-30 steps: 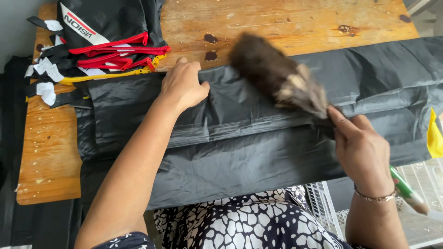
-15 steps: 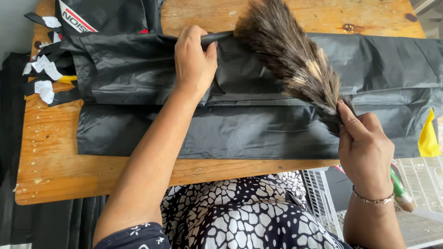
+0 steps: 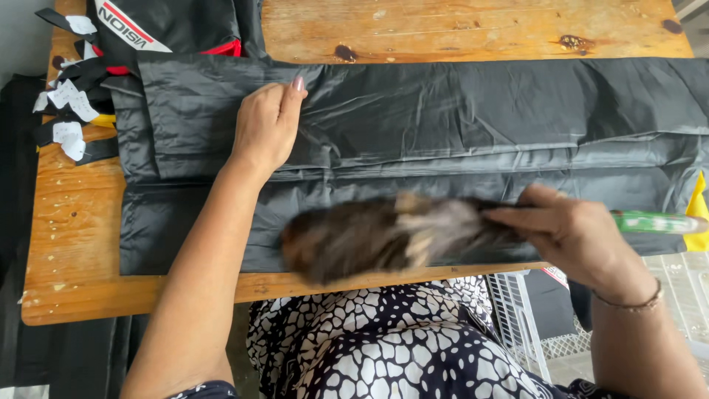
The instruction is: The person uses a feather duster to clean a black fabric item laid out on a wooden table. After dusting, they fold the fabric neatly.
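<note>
A long piece of black fabric point(image 3: 458, 111) lies folded across the wooden table point(image 3: 74, 229). My left hand point(image 3: 266, 129) rests flat on its left part, fingers together and palm down, pressing it. My right hand point(image 3: 569, 229) grips a brown feather duster point(image 3: 369, 236) by its green handle point(image 3: 650, 222). The feathers are blurred with motion and lie low over the near edge of the fabric, pointing left.
A stack of black bags with red zips and white paper tags point(image 3: 66, 118) sits at the table's far left corner. A yellow fabric bit point(image 3: 698, 207) shows at the right edge. A white wire basket point(image 3: 532, 332) stands below the table on my right.
The duster has swung from pointing up and away over the fabric to lying sideways along its near edge. My left hand let go of the far fold and now lies flat on the cloth.
</note>
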